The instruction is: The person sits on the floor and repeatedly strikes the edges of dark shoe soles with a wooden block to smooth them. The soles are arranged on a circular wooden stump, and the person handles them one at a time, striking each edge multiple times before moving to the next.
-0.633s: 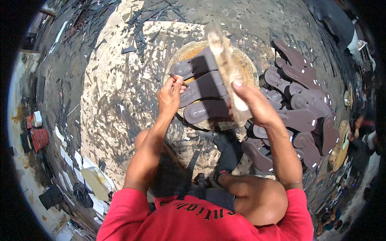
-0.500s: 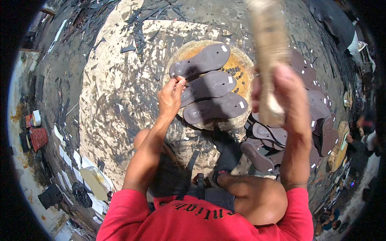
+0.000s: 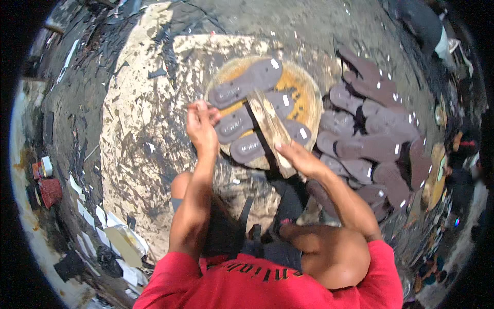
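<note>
Three dark sandal soles lie side by side on a round wooden block: the far sole (image 3: pixel 249 82), the middle sole (image 3: pixel 231 125) and the near sole (image 3: pixel 250 148). My right hand (image 3: pixel 298 157) is closed round the near end of a thick wooden club (image 3: pixel 270 123), which slants across the middle and near soles and hides parts of them. Just left of the soles, my left hand (image 3: pixel 202 121) is raised with its fingertips pinched together. A thin dark bit shows at those fingertips, too small and blurred to name. The round wooden block (image 3: pixel 315 87) shows its pale rim around the soles.
A large pile of similar sandal soles (image 3: pixel 373 147) spreads on the ground right of the block. Under the block lies a stained pale sheet (image 3: pixel 139 123). Dark scraps are strewn at the far left, white scraps (image 3: pixel 85 213) at the near left. Another person (image 3: pixel 465 170) is at the right edge.
The wooden club has come down from its raised position on the right to lie across the soles. My left hand has moved left, off the soles.
</note>
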`<state>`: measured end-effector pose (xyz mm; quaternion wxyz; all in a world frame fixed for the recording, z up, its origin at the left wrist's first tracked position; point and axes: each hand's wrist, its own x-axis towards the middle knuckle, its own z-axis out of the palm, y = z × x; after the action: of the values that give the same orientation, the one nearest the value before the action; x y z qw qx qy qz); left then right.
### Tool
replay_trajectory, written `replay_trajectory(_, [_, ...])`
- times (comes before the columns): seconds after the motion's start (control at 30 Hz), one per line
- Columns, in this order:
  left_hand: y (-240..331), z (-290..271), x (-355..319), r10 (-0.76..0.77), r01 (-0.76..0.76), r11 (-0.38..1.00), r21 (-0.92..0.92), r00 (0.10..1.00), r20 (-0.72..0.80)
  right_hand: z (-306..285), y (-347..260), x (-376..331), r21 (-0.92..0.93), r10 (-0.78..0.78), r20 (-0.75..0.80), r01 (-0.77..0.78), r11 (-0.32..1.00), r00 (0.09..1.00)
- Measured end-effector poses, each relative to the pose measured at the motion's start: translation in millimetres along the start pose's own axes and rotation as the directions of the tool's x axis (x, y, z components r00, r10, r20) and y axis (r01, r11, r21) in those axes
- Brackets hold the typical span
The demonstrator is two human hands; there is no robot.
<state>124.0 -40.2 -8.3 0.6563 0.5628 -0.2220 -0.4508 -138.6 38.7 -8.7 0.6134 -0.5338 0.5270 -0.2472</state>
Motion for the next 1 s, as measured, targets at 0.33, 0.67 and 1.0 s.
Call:
replay_trajectory(0.33, [-7, -10, -30, 0.015, -0.321, 0.737, 0.595, 0.888, 0.46, -26, -84, -22, 0.22, 0.197, 0.064, -0.206, 0.953, 0.978])
replay_trajectory(0.67, [-30, -23, -32, 0.412, -0.844, 0.238, 0.48, 0.535, 0.737, 6, -79, -18, -0.525, 0.132, 0.089, -0.066, 0.849, 0.987])
replay_trajectory(1.0, [1, 7, -39, -0.056, -0.095, 0.908, 0.408, 0.937, 0.344, -8, -10, -39, 0.311, 0.208, 0.156, -0.247, 0.918, 0.966])
